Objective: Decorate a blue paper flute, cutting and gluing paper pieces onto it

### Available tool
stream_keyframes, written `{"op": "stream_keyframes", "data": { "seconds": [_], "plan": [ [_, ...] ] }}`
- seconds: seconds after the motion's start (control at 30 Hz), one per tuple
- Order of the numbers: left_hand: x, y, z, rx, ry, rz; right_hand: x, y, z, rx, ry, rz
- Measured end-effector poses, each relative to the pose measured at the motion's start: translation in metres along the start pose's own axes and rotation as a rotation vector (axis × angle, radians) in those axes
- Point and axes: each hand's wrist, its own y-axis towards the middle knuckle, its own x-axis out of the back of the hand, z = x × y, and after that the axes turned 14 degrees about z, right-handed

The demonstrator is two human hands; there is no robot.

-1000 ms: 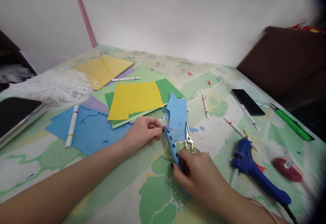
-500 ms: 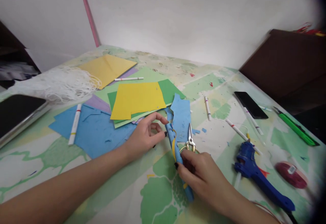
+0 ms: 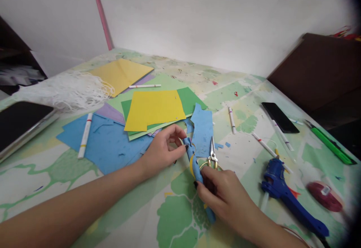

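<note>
A thin blue roll point(image 3: 199, 175) with yellow strips along it slants across the middle front of the table. My left hand point(image 3: 163, 147) pinches its upper end between thumb and index finger. Around its lower half my right hand point(image 3: 222, 193) is closed. Gold-handled scissors point(image 3: 213, 154) lie just beyond my right hand, their handles partly hidden by it. Behind the roll is a cut blue sheet point(image 3: 203, 131), with small blue scraps beside it.
Yellow paper point(image 3: 155, 108) lies on green sheets, with blue sheets point(image 3: 113, 146) at left. White string point(image 3: 67, 90) and a tablet-like device point(image 3: 22, 124) are far left. On the right are a blue glue gun point(image 3: 293, 199), markers, a phone point(image 3: 279, 117), a green cutter point(image 3: 331, 142) and a mouse point(image 3: 324, 196).
My left thumb and fingers have closed in on the roll's upper end. My right hand keeps its hold. The whole view has shifted slightly.
</note>
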Motion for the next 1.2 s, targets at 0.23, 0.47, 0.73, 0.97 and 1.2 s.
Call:
{"op": "stream_keyframes", "data": {
  "seconds": [0.23, 0.47, 0.73, 0.97, 1.2],
  "plan": [
    [0.0, 0.002, 0.0, 0.022, -0.054, 0.018, -0.002, 0.002, 0.001, -0.021, -0.062, -0.007],
    [-0.001, 0.001, 0.0, 0.027, -0.079, 0.004, -0.006, 0.001, -0.001, -0.017, -0.109, -0.038],
    [-0.002, 0.0, -0.003, 0.031, -0.15, 0.006, -0.007, 0.002, -0.001, -0.005, -0.124, -0.061],
    [-0.003, 0.001, -0.001, 0.024, -0.175, 0.002, -0.009, 0.001, 0.0, 0.006, -0.141, -0.072],
    [-0.004, 0.004, -0.002, 0.043, -0.191, 0.001, -0.01, 0.002, -0.001, 0.011, -0.172, -0.091]
  ]
}}
